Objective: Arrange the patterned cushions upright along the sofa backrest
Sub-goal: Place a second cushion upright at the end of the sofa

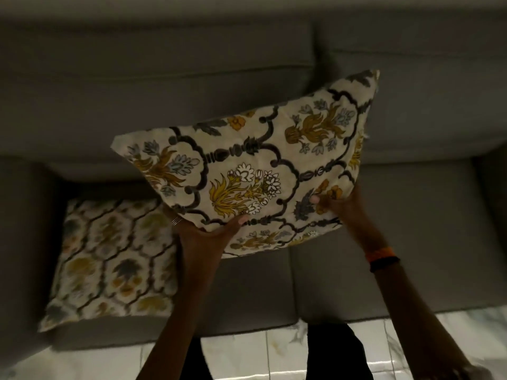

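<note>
Both hands, left hand (203,237) and right hand (338,207), pinch the lower edge of a patterned cushion (247,165) held above the sofa (164,78) seat (thumbs in front); the second cushion (109,259) seemingly lies flat.

Floor (247,360): pale glossy tiles with faint marbled veining, visible as a strip along the bottom of the view, in front of the furniture's front edge; bright reflections on the surface, thin dark joints between tiles.

Trousers (333,352): dark, two legs seen from above, standing on the tiles.

Wristband (380,255): orange, with a dark band just beside it on the forearm side.

Rings (177,220): thin, metallic, stacked on one finger.
</note>
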